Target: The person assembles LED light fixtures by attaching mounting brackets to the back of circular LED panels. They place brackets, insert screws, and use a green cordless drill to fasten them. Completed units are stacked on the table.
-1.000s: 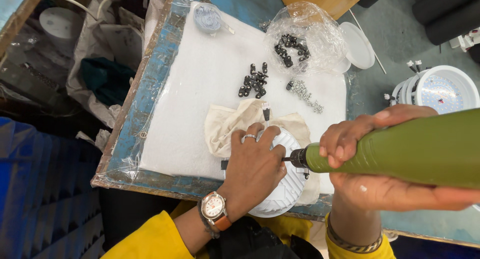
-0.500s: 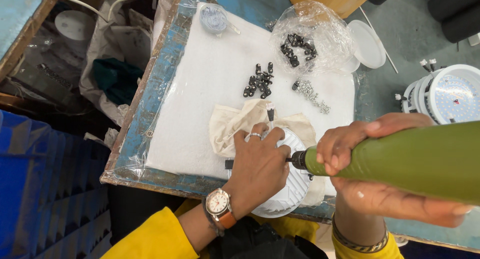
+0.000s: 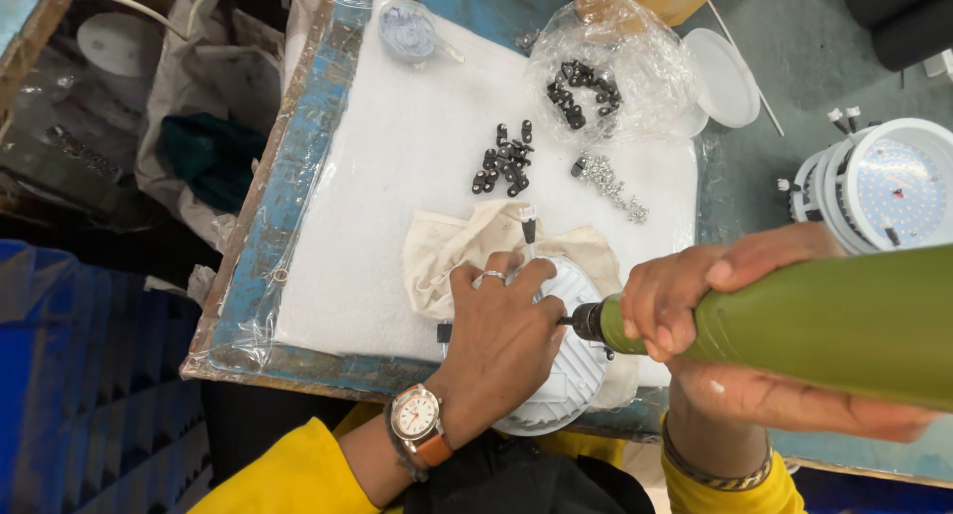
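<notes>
Blue-edged worktop, wrapped in clear plastic, carries a white foam pad. At its near edge, a round white ribbed housing lies on a beige cloth. Left hand presses flat on the housing, fingers spread, closed on nothing; ring and wristwatch visible. Right hand is wrapped around a green powered screwdriver, its tip against the housing beside the left hand. Farther out: loose black clips and small silver screws on the foam. Clear plastic bag holds more black clips. Off right, a stack of round white lamp units, topmost showing its dotted face.
</notes>
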